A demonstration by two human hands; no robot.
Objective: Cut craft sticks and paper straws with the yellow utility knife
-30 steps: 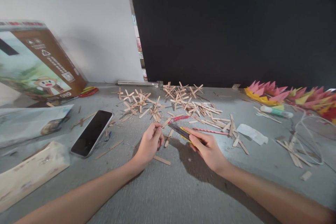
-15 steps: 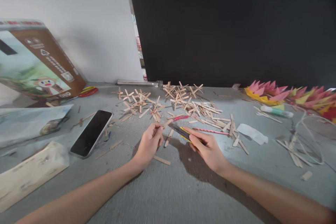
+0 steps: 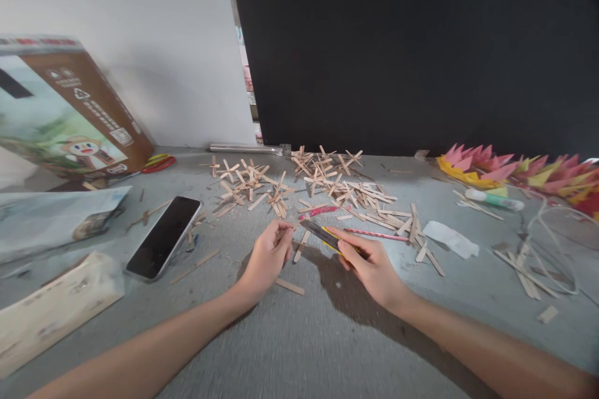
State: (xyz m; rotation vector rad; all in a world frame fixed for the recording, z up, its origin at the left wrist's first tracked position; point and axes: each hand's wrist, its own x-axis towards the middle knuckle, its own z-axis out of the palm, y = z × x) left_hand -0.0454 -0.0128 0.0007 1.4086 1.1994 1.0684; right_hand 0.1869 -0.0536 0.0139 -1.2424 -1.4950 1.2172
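Observation:
My right hand [image 3: 362, 255] grips a yellow and black box cutter [image 3: 322, 235], its front end pointing left toward my other hand. My left hand [image 3: 270, 250] is closed in a pinch on a wooden craft stick [image 3: 296, 225]; only a thin bit of the stick shows past the fingertips, close to the cutter's tip. Whether blade and stick touch I cannot tell. Under the hands lie a loose stick [image 3: 290, 287] and another short stick [image 3: 302, 247]. Just beyond are a red tool, perhaps a knife [image 3: 319, 211], and a red striped pencil [image 3: 377, 234].
Crossed and loose craft sticks [image 3: 322, 174] are heaped at the back. A phone [image 3: 163, 238], a tissue pack [image 3: 60, 312] and a box [image 3: 84, 112] stand left. Right are a glue stick [image 3: 495, 199], white paper [image 3: 450, 239], a cable [image 3: 556, 249] and paper flowers [image 3: 486, 165].
The craft stick in my left hand has turned, so its broad face no longer shows and only a thin bit is visible. Both hands stay nearly in place.

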